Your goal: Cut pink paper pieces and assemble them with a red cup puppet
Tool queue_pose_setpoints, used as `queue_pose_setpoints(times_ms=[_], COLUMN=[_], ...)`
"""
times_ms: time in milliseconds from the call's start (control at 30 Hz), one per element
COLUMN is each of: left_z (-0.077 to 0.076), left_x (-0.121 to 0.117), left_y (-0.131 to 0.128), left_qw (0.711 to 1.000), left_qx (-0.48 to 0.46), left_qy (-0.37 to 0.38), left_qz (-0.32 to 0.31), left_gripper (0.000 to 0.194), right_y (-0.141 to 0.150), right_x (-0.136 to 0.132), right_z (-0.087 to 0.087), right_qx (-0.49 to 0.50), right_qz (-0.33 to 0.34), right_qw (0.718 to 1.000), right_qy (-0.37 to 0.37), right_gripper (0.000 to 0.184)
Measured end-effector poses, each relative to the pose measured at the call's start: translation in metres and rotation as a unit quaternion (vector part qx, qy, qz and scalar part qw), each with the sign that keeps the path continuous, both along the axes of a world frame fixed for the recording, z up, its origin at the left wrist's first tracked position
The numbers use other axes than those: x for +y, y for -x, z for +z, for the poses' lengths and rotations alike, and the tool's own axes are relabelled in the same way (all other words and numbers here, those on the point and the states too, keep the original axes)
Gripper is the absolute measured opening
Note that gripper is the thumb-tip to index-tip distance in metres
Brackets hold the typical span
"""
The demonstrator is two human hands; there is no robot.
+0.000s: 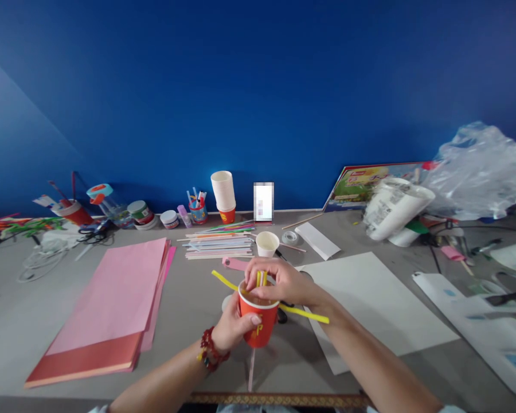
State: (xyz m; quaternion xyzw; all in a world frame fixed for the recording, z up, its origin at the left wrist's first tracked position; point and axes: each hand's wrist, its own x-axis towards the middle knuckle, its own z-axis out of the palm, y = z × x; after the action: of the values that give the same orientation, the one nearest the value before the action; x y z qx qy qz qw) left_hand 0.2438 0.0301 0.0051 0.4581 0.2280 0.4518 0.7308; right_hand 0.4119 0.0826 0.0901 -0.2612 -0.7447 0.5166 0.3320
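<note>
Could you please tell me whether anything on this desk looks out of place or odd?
Two things stand out: the red cup in the left hand has yellow strips jutting out on both sides, unusual for a drinking cup, and the pink sheets are unevenly stacked, with edges misaligned. I see no spill.

This is a craft workspace, shown by pink paper (112, 292), straws (219, 248) and jars (140, 212).

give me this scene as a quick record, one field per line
left hand: wrapped around the red cup
right hand: over its mouth, at an upright yellow piece; exact grip unclear
left side: pink paper
right side: white sheet, partly under the right forearm
beyond cup: straws, white cup
backdrop: blue wall
</note>
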Motion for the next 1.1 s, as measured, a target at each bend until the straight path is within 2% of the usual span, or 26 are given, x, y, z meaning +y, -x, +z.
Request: queue_pose_setpoints(times_ms=[367, 733, 867, 1100], left_z=[0.002, 0.004, 0.009, 0.01], left_x=[0.001, 0.001, 0.001, 0.001], left_y=[-0.001, 0.002, 0.002, 0.0], left_qw=[0.998, 0.998, 0.997, 0.997], left_qx=[-0.032, 0.022, 0.026, 0.034], left_qy=[-0.05, -0.052, -0.067, -0.065], left_qz=[0.001, 0.013, -0.009, -0.01], left_gripper=[0.063, 0.065, 0.058, 0.063], right_y=[0.001, -0.002, -0.004, -0.001], right_x=[-0.002, -0.004, -0.007, -0.014], right_z=[0.009, 0.01, 0.015, 0.02], right_qx=[-0.041, -0.048, -0.062, -0.122], right_qz=[0.009, -0.005, -0.023, -0.048], right_qw=[0.999, 0.998, 0.997, 0.981], right_qy=[-0.028, -0.048, -0.031, -0.141], right_gripper=[0.007, 0.004, 0.013, 0.003])
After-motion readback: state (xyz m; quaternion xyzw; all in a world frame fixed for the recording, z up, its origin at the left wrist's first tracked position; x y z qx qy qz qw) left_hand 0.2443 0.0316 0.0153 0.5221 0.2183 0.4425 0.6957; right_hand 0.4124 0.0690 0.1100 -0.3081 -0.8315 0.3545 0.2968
